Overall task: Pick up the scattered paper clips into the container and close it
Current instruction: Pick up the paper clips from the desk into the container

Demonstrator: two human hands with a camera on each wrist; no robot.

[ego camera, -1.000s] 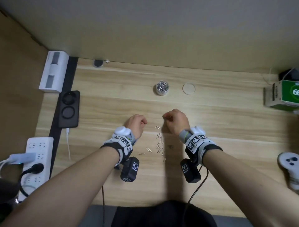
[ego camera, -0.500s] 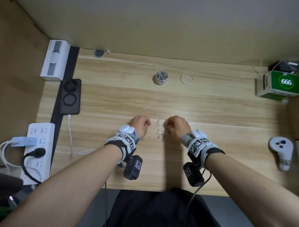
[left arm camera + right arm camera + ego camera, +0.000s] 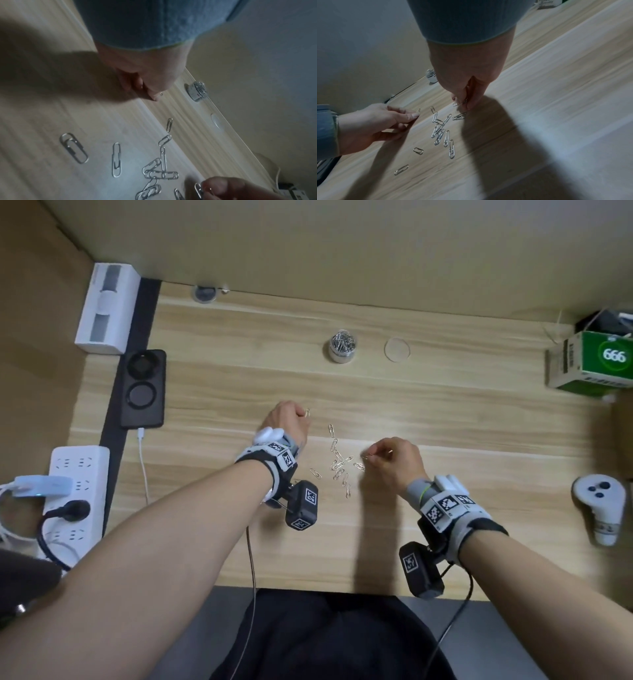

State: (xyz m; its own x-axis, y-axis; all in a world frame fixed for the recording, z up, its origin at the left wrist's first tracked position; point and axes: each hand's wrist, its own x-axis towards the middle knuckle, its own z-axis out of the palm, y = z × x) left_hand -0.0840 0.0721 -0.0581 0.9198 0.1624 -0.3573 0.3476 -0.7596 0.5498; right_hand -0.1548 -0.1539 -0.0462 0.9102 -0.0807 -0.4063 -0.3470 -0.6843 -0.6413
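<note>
Several silver paper clips (image 3: 337, 463) lie scattered on the wooden desk (image 3: 445, 422) between my hands. My left hand (image 3: 303, 415) is at the far left of the scatter, and its fingertips (image 3: 154, 96) pinch a single paper clip (image 3: 307, 413). On the right side my right hand (image 3: 371, 458) hovers low, and its thumb and fingers (image 3: 462, 102) pinch another paper clip (image 3: 458, 103). The small round clear container (image 3: 342, 345) stands open farther back, with clips in it. Its clear lid (image 3: 397, 349) lies flat just to its right.
A black phone (image 3: 144, 388) with a white cable, a white power strip (image 3: 77, 494) and a white box (image 3: 108, 308) line the left side. At the right are a green carton (image 3: 592, 361) and a white controller (image 3: 599, 508). The desk's front edge is near my body.
My left hand has reached forward and left to the farthest clip and pinched it. The right hand has drawn back to the right with a clip between its fingers.
</note>
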